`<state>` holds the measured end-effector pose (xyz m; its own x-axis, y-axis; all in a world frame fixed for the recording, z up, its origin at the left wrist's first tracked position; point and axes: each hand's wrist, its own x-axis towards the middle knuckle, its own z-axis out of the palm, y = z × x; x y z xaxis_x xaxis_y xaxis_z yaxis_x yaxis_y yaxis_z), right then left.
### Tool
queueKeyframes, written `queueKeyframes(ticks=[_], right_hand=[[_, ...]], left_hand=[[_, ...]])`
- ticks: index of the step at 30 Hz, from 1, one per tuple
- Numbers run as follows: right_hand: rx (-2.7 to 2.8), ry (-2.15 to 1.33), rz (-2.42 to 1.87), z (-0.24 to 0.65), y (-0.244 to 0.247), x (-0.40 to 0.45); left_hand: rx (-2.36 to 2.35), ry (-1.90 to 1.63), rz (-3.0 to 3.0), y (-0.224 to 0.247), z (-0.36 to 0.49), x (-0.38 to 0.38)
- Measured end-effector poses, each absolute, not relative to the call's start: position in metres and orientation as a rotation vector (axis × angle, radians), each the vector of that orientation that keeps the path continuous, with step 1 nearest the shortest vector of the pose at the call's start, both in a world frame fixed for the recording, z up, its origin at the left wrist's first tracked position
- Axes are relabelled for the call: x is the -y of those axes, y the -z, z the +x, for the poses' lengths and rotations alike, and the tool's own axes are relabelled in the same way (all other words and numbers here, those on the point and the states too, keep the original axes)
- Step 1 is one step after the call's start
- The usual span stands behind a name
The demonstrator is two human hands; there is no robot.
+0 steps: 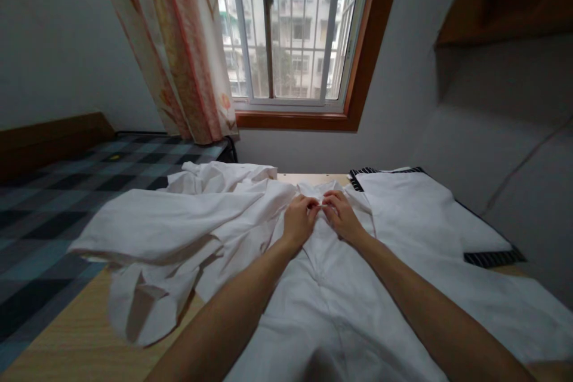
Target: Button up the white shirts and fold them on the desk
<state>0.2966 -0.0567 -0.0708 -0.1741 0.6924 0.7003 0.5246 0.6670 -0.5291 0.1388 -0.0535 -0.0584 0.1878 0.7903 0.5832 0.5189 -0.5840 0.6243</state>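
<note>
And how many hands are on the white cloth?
2: the left hand and the right hand, side by side near the far end of the middle cloth. None seem hidden.

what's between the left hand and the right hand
White cloth lies in the narrow gap between the left hand and the right hand, both pinching at it; the head view shows nothing else there.

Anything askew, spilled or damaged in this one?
At left, the white cloth lies bunched and overhangs the table, unlike the flatter cloth at right. No spill shows. A line slants across the right wall; crack or cable, unclear which.
</note>
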Motion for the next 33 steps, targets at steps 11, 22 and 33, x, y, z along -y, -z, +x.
queueKeyframes(ticks=[11,22,33], right_hand=[[1.739,0.145,-1.031,0.288,0.071,0.075],[1.693,-0.048,-1.142,0.280,0.073,0.079],[1.597,-0.297,-1.092,0.281,0.075,0.075]], left_hand=[[-1.027,-1.222,1.694,0.067,0.138,0.039],[-0.827,-1.131,1.355,0.066,0.134,0.035],[-0.829,-1.068,1.314,0.061,0.132,0.042]])
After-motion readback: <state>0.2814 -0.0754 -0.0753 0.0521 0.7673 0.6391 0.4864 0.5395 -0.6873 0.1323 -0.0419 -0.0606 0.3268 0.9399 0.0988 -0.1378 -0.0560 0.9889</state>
